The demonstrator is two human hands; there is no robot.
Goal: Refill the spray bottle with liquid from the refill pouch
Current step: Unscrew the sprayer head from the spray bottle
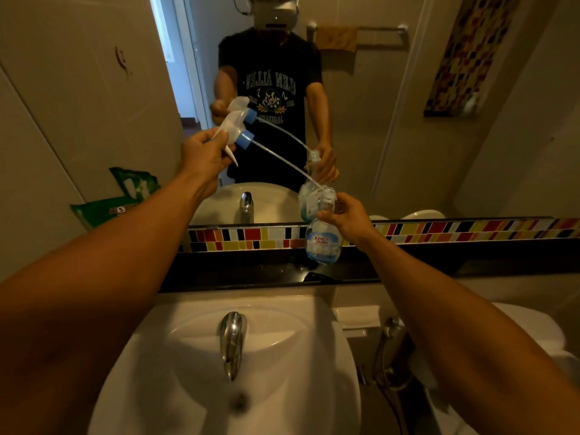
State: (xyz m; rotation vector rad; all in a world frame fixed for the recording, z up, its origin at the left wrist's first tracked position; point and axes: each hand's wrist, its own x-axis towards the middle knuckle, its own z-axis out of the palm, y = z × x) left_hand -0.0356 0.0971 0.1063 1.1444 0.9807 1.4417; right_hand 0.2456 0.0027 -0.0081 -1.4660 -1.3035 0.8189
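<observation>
My right hand (346, 219) grips the neck of a clear spray bottle (323, 241) with a blue-and-white label and a little blue liquid at its bottom, held above the dark ledge. My left hand (205, 155) holds the white trigger sprayer head (233, 130) with its blue collar, lifted up and to the left. The thin dip tube (282, 163) slants from the sprayer head down to the bottle's open mouth. A green refill pouch (108, 207) leans against the left wall beside the mirror.
A white sink (175, 365) with a chrome tap (232, 340) lies below my arms. A dark ledge (251, 268) and a coloured tile strip (439, 229) run under the mirror. A hand-held hose sprayer (390, 350) and a toilet (533, 328) stand at the right.
</observation>
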